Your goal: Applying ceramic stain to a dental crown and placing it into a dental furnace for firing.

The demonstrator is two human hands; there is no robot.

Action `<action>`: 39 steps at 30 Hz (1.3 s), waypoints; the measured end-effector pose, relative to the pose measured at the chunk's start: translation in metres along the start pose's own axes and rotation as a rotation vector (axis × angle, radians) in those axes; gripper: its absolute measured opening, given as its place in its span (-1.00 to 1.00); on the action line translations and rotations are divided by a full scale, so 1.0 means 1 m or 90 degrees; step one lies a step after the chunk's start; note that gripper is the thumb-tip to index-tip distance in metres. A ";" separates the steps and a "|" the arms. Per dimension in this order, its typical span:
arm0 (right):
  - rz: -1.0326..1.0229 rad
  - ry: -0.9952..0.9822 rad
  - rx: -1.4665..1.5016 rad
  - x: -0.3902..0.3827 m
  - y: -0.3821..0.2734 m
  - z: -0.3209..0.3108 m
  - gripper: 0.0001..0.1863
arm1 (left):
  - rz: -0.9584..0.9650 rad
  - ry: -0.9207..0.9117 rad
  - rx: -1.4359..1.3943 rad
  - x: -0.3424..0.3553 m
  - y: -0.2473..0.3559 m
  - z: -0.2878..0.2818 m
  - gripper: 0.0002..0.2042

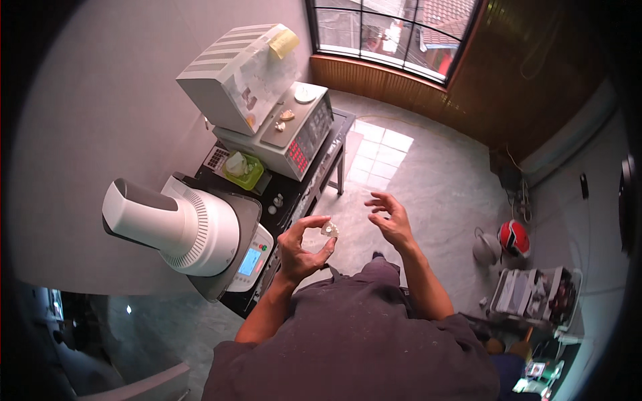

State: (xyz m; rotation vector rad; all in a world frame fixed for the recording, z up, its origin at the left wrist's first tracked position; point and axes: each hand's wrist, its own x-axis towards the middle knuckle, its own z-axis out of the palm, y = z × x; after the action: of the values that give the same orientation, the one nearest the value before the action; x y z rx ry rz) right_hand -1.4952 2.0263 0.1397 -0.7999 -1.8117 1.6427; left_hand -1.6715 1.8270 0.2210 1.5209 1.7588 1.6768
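Observation:
My left hand (302, 250) pinches a small pale half-moon piece (330, 229), which looks like a dental cast, between thumb and fingertips. It is held up in front of my body, above the floor. To its right my right hand (393, 220) is raised with the fingers apart and nothing in them. A gap separates it from the piece. Left of my left hand stands a white machine (200, 230) with a rounded ribbed body and a lit blue screen (250, 261). Some small white bits (275, 203) lie on the black table (233, 302) beside it.
Farther along stands a grey box-shaped device (309, 144) with red lit digits, bearing two small cast-like pieces (286, 115) and a white round dish (305, 93). A clear-fronted case (257, 83) and a green container (249, 179) are close by. At right are a red helmet (513, 239) and a filled crate (535, 294).

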 end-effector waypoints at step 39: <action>-0.260 -0.559 -0.202 0.375 0.113 0.051 -0.40 | -0.236 0.666 0.234 0.118 -0.036 0.200 -0.55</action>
State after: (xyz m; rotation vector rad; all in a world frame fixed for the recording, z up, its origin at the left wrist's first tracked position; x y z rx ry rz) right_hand -1.7757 2.2809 0.0279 0.2666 -2.6400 1.5464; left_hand -1.5814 2.0410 0.1846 0.2475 2.7229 2.1769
